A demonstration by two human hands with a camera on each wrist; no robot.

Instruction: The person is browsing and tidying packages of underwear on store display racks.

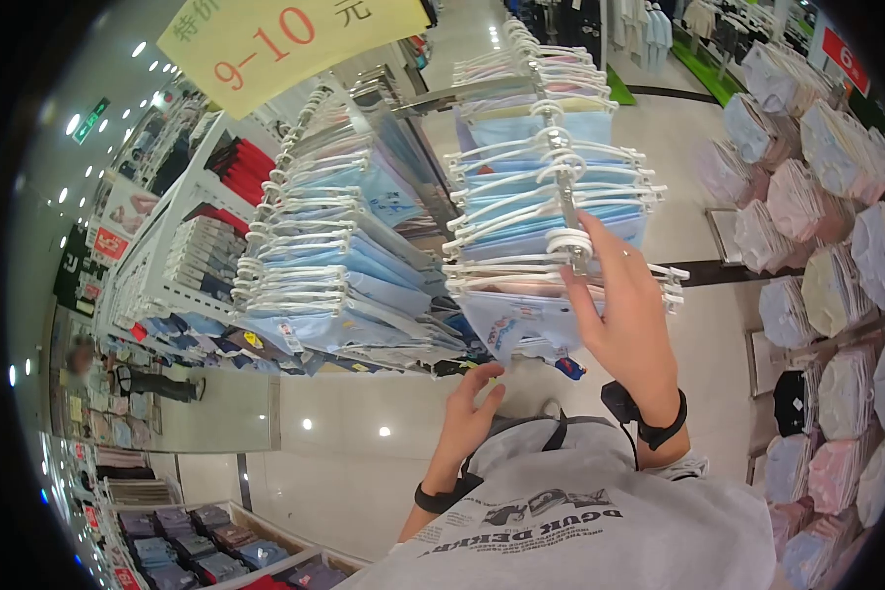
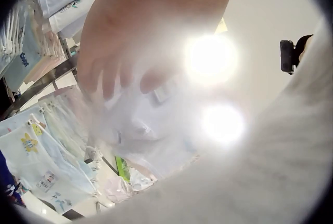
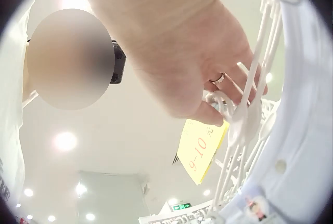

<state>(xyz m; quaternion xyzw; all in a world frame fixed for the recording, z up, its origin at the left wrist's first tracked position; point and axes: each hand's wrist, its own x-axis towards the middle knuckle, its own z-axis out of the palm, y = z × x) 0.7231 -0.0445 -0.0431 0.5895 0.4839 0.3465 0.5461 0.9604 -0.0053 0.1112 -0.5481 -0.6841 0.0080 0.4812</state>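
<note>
Pinching narrowly at the white plastic hangers (image 1: 568, 242), the right hand (image 1: 631, 320) has its thumb and forefinger about the bunched hooks, right by the front end of the shiny metal rail (image 1: 564, 202). That grip is holding the hooks, though from here I can't tell how many. Below it hangs the front garment, a pale lavender-blue cloth piece with a small coloured print (image 1: 536, 324), facing the person. The left hand (image 1: 469, 421) is lower down, near the garment's bottom edge, fingers loosely bent and apart; it seems to hold nothing, and whether it touches the cloth I can't tell.

Behind the front bunch, light blue garments (image 1: 521, 211) hang along the same rail. Beside it stands another full row of blue garments (image 1: 369, 285), under a yellow price sign with red figures (image 1: 285, 49).

As I judge it, the work at this front end is under way: the hooks are gathered and in hand, with no hanger visibly lifted clear. Whether the bunch needs shifting, sorting or taking off, I can't say.
</note>
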